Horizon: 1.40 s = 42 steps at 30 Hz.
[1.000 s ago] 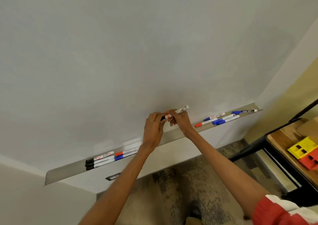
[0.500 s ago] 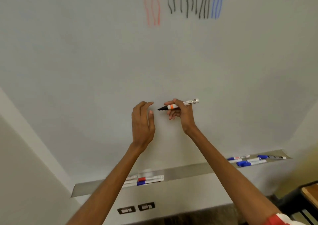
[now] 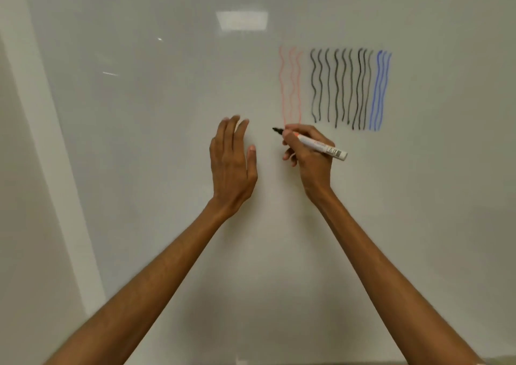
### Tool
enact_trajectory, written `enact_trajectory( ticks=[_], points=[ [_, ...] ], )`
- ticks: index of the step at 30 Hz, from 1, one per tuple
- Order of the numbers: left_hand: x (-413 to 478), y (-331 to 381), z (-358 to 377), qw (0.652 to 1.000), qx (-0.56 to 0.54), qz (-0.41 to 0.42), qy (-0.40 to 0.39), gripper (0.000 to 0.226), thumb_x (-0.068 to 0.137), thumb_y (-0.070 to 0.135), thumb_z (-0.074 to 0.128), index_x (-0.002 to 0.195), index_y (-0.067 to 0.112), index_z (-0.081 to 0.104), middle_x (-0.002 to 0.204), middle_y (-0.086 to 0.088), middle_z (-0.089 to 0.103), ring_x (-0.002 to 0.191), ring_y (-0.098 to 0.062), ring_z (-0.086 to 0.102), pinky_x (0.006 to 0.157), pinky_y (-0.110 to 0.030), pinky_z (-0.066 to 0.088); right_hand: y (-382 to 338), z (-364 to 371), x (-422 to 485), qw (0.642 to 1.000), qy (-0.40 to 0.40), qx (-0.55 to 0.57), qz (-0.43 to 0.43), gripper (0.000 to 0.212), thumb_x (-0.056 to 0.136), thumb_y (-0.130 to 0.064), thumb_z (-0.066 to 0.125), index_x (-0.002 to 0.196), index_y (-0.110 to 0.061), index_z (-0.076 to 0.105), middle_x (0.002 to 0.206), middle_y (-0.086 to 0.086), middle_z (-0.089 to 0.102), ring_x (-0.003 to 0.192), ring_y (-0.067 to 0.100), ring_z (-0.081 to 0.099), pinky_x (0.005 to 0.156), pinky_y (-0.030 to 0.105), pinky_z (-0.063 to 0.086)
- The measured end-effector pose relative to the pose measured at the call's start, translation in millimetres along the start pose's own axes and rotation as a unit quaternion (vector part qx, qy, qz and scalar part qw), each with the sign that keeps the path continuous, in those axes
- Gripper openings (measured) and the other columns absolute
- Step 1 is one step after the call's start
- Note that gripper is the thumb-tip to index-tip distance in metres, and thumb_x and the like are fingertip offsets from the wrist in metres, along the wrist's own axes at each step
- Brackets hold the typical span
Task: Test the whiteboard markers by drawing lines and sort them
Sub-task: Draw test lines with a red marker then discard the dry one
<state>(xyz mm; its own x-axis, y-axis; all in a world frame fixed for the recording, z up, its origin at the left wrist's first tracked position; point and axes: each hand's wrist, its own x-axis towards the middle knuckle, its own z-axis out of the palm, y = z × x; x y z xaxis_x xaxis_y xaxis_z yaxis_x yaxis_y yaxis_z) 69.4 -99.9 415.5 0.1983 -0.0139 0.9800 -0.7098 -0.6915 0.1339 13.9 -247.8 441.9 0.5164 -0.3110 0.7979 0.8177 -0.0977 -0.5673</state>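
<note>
The marker (image 3: 315, 144) is held in the right hand (image 3: 310, 166) before the whiteboard (image 3: 139, 113), tip just below the leftmost drawn lines (image 3: 291, 85) (a middle group (image 3: 340, 85) and a right group (image 3: 380, 90) are set beside them). The left hand (image 3: 231, 166) is held up just left of the marker

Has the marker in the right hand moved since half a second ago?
Yes. The marker rose up the whiteboard; its tip now sits at the foot of the red lines.

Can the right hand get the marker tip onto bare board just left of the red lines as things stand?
Probably yes: the right hand holds the marker uncapped, tip at the foot of the red lines; the left hand is apart, further left.
</note>
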Motion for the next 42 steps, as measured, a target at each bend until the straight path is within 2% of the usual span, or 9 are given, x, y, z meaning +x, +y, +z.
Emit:
enact_trajectory(
  ticks=[5,10,13,18,23,33,38,40,42],
  points=[
    [53.5,-2.3,6.2,0.998,0.04,0.041,0.003,0.058,0.101,0.018,0.046,0.154,0.007,0.027,0.163,-0.012,0.02,0.153,-0.025,0.011,0.123,-0.044,0.015,-26.9,22.6,54.1,0.998,0.036,0.013,-0.053,0.017,0.087,-0.008,0.073,0.1,0.0,0.067,0.093,0.019,0.069,0.061,0.027,0.063,0.049,0.022,0.047],
    [102.6,-18.2,11.5,0.994,0.088,0.062,0.012,0.06,0.102,0.02,0.041,0.156,0.003,0.02,0.164,-0.015,0.014,0.153,-0.026,0.008,0.124,-0.045,0.011,-38.3,34.9,92.1,0.995,0.056,-0.008,-0.082,0.011,0.085,-0.011,0.075,0.093,-0.006,0.068,0.088,0.005,0.071,0.058,0.023,0.062,0.05,0.027,0.05],
    [119.6,-28.2,15.2,0.99,0.115,0.084,0.007,0.062,0.102,0.024,0.039,0.156,0.003,0.017,0.165,-0.015,0.012,0.153,-0.025,0.006,0.125,-0.045,0.008,-39.2,37.4,108.3,0.993,0.065,-0.01,-0.096,0.015,0.086,-0.012,0.075,0.095,-0.003,0.068,0.087,0.004,0.07,0.056,0.023,0.062,0.049,0.027,0.05],
    [119.9,-37.8,21.9,0.983,0.154,0.102,0.008,0.064,0.102,0.031,0.034,0.156,0.003,0.017,0.165,-0.014,0.012,0.154,-0.024,0.006,0.124,-0.049,0.01,-30.3,43.3,128.9,0.988,0.083,-0.042,-0.122,0.017,0.085,-0.018,0.077,0.094,-0.005,0.07,0.087,0.002,0.071,0.064,0.02,0.066,0.047,0.027,0.051],
    [119.9,-39.8,22.8,0.981,0.16,0.106,0.018,0.064,0.102,0.035,0.028,0.156,0.003,0.017,0.165,-0.014,0.013,0.154,-0.024,0.007,0.124,-0.048,0.009,-25.9,46.5,137.5,0.978,0.07,-0.096,-0.172,0.009,0.082,-0.019,0.077,0.087,-0.012,0.073,0.086,-0.005,0.073,0.073,0.011,0.07,0.063,0.033,0.059],
    [117.0,-39.7,26.2,0.982,0.163,0.092,0.029,0.063,0.103,0.036,0.028,0.157,0.006,0.016,0.165,-0.012,0.012,0.154,-0.024,0.007,0.125,-0.047,0.007,-19.9,44.9,130.6,0.974,0.046,-0.119,-0.186,0.01,0.083,-0.018,0.078,0.086,-0.011,0.071,0.083,-0.004,0.072,0.084,0.01,0.072,0.074,0.036,0.061],
    [114.8,-39.7,26.8,0.982,0.164,0.084,0.029,0.063,0.103,0.036,0.029,0.157,0.007,0.015,0.165,-0.011,0.012,0.154,-0.023,0.007,0.125,-0.046,0.006,-16.1,37.7,124.3,0.973,0.04,-0.13,-0.185,0.009,0.083,-0.018,0.077,0.082,-0.017,0.068,0.076,-0.006,0.068,0.078,0.01,0.07,0.07,0.03,0.059],
    [112.3,-37.8,27.5,0.982,0.168,0.075,0.031,0.062,0.104,0.035,0.028,0.157,0.007,0.015,0.165,-0.011,0.012,0.154,-0.024,0.006,0.125,-0.047,0.006,-13.3,36.6,121.6,0.974,0.053,-0.123,-0.181,0.01,0.082,-0.018,0.077,0.08,-0.015,0.068,0.074,-0.005,0.067,0.07,0.012,0.067,0.064,0.029,0.056],
    [106.9,-35.7,29.4,0.982,0.174,0.064,0.036,0.061,0.104,0.034,0.028,0.157,0.007,0.015,0.166,-0.011,0.011,0.154,-0.025,0.006,0.125,-0.049,0.006,-9.3,38.7,117.2,0.976,0.06,-0.114,-0.174,0.011,0.082,-0.018,0.077,0.081,-0.011,0.068,0.076,-0.003,0.068,0.073,0.014,0.069,0.065,0.03,0.057]
  ],
)
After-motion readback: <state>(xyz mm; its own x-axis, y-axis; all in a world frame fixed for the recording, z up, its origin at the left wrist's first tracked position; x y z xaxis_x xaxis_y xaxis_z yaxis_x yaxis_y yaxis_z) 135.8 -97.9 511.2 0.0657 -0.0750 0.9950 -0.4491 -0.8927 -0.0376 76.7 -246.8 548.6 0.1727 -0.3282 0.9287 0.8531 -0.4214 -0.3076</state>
